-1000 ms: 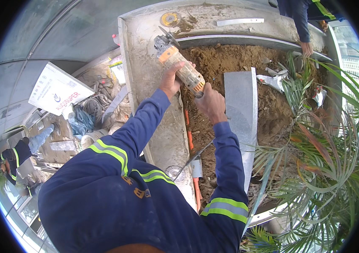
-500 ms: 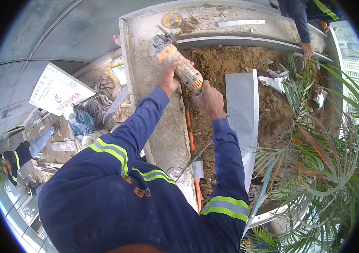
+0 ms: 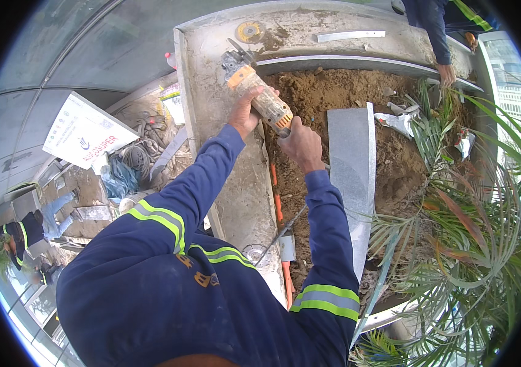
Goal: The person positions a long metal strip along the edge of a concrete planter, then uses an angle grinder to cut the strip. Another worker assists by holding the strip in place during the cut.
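An angle grinder point(image 3: 271, 105), orange and grey and caked with dust, is held in both my hands over the concrete edge of a planter. My left hand point(image 3: 247, 114) wraps round the front of its body, behind the metal gear head. Round the rear end, where the cord leaves, my right hand point(image 3: 302, 145) is closed. The disc point(image 3: 244, 51) shows edge-on at the far end, close to the end of a thin grey stone strip point(image 3: 346, 60) bordering the soil. A grey stone slab point(image 3: 351, 153) lies on the soil right of my right hand.
A loose yellow disc point(image 3: 249, 32) and a pale strip point(image 3: 351, 36) lie on the far ledge. Another person's hand point(image 3: 447, 74) reaches in at the far right, near palm leaves point(image 3: 475, 238). Orange conduit point(image 3: 277, 199) runs along the soil. Cables point(image 3: 140, 154) and debris lie left.
My hands and the grinder have barely shifted; both still grip it. In the background at left, another person's legs have moved slightly.
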`<state>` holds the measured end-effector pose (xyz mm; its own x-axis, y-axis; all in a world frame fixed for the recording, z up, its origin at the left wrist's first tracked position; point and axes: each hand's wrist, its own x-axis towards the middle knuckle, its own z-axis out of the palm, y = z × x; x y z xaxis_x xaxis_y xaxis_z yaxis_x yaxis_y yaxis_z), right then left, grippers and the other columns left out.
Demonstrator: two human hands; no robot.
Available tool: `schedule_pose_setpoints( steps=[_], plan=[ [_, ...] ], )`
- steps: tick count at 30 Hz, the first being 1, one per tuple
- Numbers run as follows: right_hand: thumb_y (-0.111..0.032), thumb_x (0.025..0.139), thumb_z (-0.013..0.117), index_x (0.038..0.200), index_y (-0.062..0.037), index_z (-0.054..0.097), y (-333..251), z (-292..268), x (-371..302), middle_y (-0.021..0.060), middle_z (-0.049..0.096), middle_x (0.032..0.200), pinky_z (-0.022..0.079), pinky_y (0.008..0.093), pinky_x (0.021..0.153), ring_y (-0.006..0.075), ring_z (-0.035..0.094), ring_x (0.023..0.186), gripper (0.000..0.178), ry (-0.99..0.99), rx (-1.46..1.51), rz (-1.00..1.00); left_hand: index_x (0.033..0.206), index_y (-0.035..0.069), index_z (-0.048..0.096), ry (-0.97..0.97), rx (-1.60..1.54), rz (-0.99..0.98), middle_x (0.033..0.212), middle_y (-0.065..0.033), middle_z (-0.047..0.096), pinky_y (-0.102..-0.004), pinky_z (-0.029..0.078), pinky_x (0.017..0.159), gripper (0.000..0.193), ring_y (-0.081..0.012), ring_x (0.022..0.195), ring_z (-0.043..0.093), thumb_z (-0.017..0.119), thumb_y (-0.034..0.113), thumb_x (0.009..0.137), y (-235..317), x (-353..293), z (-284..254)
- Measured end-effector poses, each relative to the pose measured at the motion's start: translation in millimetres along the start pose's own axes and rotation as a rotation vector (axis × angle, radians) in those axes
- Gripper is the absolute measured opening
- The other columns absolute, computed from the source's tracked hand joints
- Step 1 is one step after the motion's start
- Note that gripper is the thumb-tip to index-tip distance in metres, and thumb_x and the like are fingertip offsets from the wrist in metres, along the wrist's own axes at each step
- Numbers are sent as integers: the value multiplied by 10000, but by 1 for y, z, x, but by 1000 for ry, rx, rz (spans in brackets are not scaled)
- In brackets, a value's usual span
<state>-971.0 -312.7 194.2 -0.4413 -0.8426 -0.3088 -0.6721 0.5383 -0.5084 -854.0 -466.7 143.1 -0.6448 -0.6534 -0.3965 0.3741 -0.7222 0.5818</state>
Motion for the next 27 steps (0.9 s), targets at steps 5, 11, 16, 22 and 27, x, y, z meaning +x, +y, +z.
schedule_pose_setpoints(
  steps=[5,11,16,22,27],
  plan=[
    [-263,805,704,981,-20,554,1,-5,-10,235,715,797,564,535,693,423,718,737,335,12,-15,18,1240,-50,563,-13,5,5,1169,-196,656,-523,533,1049,431,-347,1216,633,698,215,928,-1,-9,10],
    [-309,829,694,986,-35,586,2,-14,-21,200,738,805,575,508,681,389,736,758,334,-3,-73,44,1240,-34,562,-14,12,16,1153,-186,662,-517,542,1037,422,-335,1175,648,695,210,922,-8,-17,18],
    [-299,814,704,979,-32,572,7,-14,-27,210,728,795,570,519,688,409,726,751,340,12,-53,45,1225,-23,577,1,11,12,1135,-180,665,-508,554,1015,426,-324,1144,657,715,219,902,-13,-23,25],
    [-267,766,740,989,-25,549,8,-13,-30,233,716,799,557,549,712,443,710,760,380,8,-1,45,1189,-8,600,0,-32,-35,1114,-158,685,-501,558,1006,410,-310,1123,680,753,207,876,-12,-24,24],
    [-267,763,746,982,-23,544,10,-13,-32,238,714,805,548,552,704,443,708,759,385,11,13,54,1179,-11,611,31,-22,-2,1107,-155,696,-499,561,1008,404,-308,1119,691,760,201,869,-13,-28,33]
  ],
)
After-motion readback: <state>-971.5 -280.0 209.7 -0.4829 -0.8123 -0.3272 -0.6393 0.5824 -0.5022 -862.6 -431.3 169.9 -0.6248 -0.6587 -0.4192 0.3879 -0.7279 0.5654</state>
